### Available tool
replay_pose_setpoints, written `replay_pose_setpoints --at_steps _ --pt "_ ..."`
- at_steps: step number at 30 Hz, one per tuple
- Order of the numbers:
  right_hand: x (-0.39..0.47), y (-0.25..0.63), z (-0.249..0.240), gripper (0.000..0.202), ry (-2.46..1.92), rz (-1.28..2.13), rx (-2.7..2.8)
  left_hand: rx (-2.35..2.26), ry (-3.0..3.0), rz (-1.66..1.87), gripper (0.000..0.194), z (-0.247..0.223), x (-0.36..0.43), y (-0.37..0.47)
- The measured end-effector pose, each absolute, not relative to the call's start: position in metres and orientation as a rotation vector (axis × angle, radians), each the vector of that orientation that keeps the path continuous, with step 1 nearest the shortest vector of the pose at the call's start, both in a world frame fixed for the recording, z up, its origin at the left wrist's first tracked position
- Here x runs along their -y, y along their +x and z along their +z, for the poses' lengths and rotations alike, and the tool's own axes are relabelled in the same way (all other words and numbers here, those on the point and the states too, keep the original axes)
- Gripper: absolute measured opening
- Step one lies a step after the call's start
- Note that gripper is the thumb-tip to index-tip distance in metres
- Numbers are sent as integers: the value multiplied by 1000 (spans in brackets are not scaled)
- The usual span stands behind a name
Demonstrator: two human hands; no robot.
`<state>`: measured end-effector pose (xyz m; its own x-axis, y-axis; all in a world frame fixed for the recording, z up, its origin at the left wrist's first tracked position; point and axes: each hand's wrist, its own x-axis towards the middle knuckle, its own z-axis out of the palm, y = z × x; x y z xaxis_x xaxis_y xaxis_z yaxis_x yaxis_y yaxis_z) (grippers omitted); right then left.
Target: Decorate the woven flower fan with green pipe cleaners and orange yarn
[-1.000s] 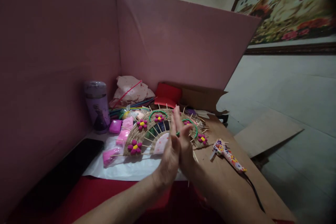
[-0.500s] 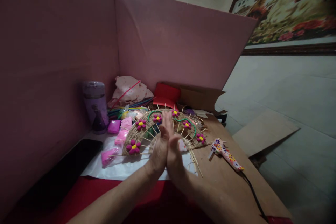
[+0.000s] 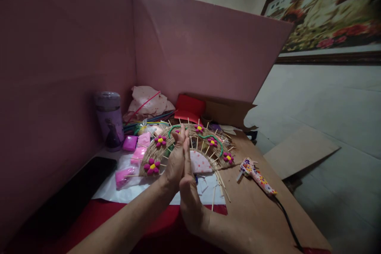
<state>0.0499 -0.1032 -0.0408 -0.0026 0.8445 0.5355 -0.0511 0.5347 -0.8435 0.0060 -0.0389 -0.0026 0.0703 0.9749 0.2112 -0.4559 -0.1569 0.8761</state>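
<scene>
My left hand point(image 3: 175, 158) and my right hand point(image 3: 189, 194) are pressed palm to palm, fingers straight and pointing forward. Anything between the palms is hidden. Behind them stands a fan-shaped twine weaving point(image 3: 162, 151) on thin sticks, partly covered by my hands. It carries magenta flowers point(image 3: 152, 166) with yellow centres and a wavy green strand point(image 3: 205, 136). A half-round piece of spotted white fabric point(image 3: 201, 162) shows at its inner arch. Pink packets point(image 3: 125, 177) lie to the left of it.
A glue gun point(image 3: 257, 176) in flowered covering, with a black cord, rests on the board at right. At left are a dark phone-like slab point(image 3: 86, 178) and a purple tumbler point(image 3: 109, 123). Spotted cloth point(image 3: 150, 101), a red item point(image 3: 190, 105) and cardboard point(image 3: 228, 113) stand at the back.
My palms have slid against each other: the right hand has drawn back toward me and the left leans forward over it. Both have shifted slightly left, uncovering the spotted fabric.
</scene>
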Motion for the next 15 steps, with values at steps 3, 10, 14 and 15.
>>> replay_pose_setpoints --at_steps 3,10,14,15 --pt "112 49 -38 65 -777 905 1396 -689 944 1382 61 -2 28 1" --pt "85 56 -37 31 -827 1041 1155 -827 680 1394 69 -10 15 1" --pt "65 65 -34 17 -827 1057 1004 -862 580 1424 59 -13 16 4" --pt "61 68 -33 17 -816 1070 968 -849 573 1415 56 -14 17 5"
